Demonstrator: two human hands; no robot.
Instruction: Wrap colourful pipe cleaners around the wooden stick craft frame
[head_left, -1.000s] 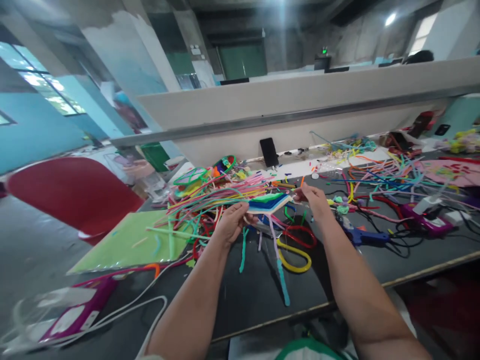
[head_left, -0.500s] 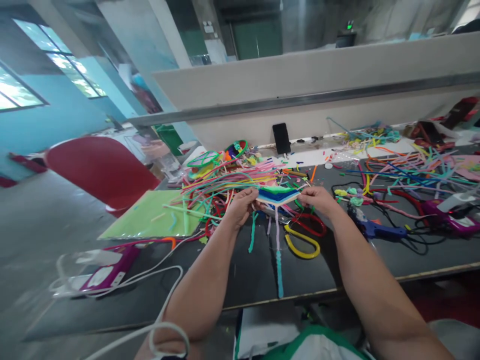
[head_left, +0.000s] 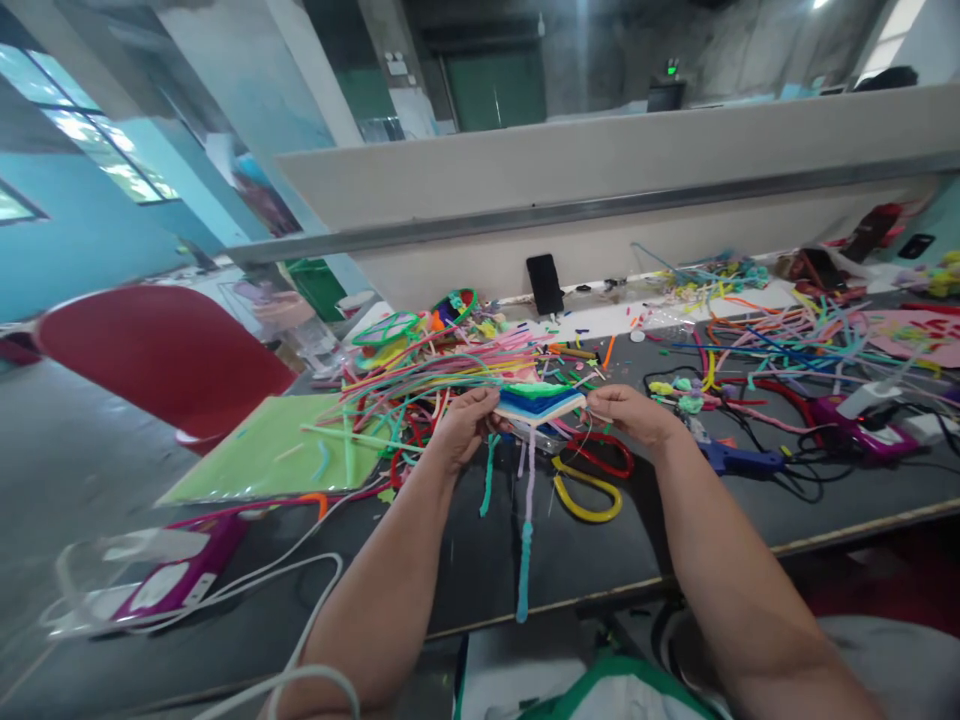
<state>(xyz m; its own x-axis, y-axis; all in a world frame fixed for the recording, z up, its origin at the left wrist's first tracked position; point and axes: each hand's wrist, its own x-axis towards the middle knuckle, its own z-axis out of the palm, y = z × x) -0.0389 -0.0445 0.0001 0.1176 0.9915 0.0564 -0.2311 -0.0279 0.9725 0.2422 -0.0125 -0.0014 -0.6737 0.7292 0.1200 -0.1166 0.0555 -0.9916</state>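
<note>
A small craft piece (head_left: 541, 402) with green, blue and cream bands is stretched between both hands above the dark table. My left hand (head_left: 466, 425) pinches its left end, and my right hand (head_left: 626, 408) pinches the right end. From the middle of its lower edge hangs a fuzzy strip (head_left: 526, 550), lilac above and turquoise below. A shorter green strip (head_left: 489, 475) hangs near my left hand. Just beyond the right side of the piece lie a yellow loop (head_left: 589, 508) and a red loop (head_left: 619, 465) on the table.
Bundled pipe cleaners (head_left: 442, 370) lie behind my left hand, beside a green sheet (head_left: 262, 450). A phone (head_left: 544, 283) leans on the white partition. To the right are a blue glue gun (head_left: 742, 460) and purple power strip (head_left: 862, 430); another purple strip (head_left: 176, 575) sits left.
The camera view has shifted, so the table and the piece appear further left and slightly lower. The piece tilts a little more towards the camera; both hands still hold its ends.
</note>
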